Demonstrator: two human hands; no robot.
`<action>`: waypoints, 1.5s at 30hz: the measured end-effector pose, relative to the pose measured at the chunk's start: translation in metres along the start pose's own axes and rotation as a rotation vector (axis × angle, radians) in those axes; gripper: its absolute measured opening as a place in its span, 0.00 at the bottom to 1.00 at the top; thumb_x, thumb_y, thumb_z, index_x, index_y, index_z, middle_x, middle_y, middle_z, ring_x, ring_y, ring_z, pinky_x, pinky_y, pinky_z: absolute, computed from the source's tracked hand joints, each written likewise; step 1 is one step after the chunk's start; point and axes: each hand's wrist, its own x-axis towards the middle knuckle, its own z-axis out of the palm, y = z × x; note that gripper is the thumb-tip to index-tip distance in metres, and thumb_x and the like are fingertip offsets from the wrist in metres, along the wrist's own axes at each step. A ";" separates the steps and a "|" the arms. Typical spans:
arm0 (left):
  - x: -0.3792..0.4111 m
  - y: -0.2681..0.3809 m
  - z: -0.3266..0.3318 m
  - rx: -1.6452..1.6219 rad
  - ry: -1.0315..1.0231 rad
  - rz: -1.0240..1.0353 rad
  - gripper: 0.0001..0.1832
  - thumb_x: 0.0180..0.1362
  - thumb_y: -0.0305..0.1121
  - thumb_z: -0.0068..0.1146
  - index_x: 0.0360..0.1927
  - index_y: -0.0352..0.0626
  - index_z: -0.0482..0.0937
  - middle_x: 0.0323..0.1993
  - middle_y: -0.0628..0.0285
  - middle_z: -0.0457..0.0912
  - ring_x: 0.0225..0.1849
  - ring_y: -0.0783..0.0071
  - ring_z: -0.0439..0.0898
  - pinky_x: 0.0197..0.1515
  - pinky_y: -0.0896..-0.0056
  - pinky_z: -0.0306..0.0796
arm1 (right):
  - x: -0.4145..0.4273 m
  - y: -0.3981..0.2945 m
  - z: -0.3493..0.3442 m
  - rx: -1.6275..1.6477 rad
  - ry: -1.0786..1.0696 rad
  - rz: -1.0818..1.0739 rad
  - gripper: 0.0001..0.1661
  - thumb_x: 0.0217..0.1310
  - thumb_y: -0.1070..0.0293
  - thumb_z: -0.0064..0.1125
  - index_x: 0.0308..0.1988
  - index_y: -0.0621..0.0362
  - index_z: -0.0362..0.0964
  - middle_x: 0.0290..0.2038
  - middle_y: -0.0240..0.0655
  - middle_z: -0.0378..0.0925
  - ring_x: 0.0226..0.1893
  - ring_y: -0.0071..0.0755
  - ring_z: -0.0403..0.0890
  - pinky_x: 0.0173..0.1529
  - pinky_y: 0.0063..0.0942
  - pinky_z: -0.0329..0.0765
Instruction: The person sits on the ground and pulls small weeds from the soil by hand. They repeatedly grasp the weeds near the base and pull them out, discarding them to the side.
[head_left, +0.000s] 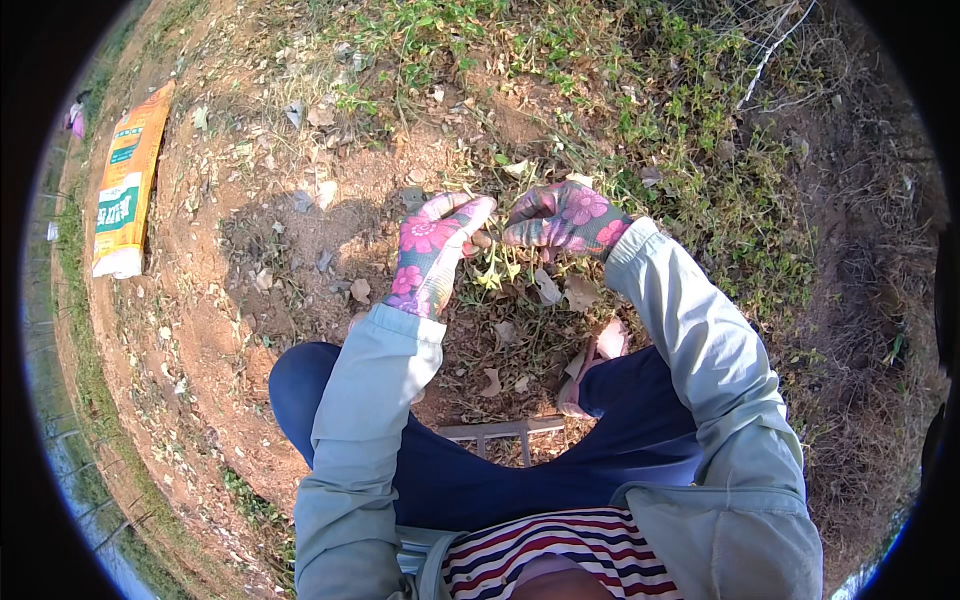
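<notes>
Both hands wear floral-patterned gloves in pink and dark green, and they meet in front of me just above the ground. My left hand (431, 244) pinches a thin plant sprig (490, 276) whose pale yellow-green leaves hang downward. From the other side, my right hand (568, 216) has its fingers closed at the same stems. A small brown piece (481, 238) shows between the fingertips; what it is cannot be made out. Below the hands lie cut or pulled green stems and dry leaves (581, 292) on reddish soil.
Low green plants (675, 165) spread ahead and to the right. An orange printed sack (127, 187) lies flat at the left. A low stool frame (502, 429) shows between my legs. One shoe (574, 394) rests by my right leg. Dry twigs (776, 56) lie at upper right.
</notes>
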 end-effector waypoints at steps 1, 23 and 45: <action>-0.001 0.001 0.001 -0.031 -0.008 0.017 0.12 0.50 0.33 0.59 0.37 0.39 0.77 0.28 0.69 0.78 0.23 0.83 0.74 0.26 0.84 0.63 | -0.002 -0.003 0.005 0.021 -0.032 0.024 0.20 0.46 0.56 0.65 0.34 0.60 0.74 0.21 0.30 0.75 0.17 0.19 0.75 0.23 0.19 0.72; 0.001 0.006 -0.003 0.020 -0.015 0.069 0.17 0.52 0.25 0.54 0.46 0.35 0.70 0.34 0.58 0.78 0.31 0.74 0.78 0.33 0.80 0.70 | 0.002 0.010 0.007 0.282 -0.026 -0.034 0.12 0.46 0.70 0.59 0.35 0.61 0.72 0.23 0.31 0.75 0.18 0.20 0.74 0.21 0.17 0.71; 0.005 -0.003 -0.006 0.616 -0.116 0.093 0.15 0.54 0.40 0.54 0.39 0.39 0.76 0.29 0.63 0.78 0.25 0.81 0.75 0.27 0.81 0.67 | 0.001 0.005 0.017 -0.226 0.169 -0.145 0.14 0.49 0.57 0.53 0.28 0.56 0.73 0.22 0.38 0.74 0.24 0.37 0.76 0.33 0.33 0.71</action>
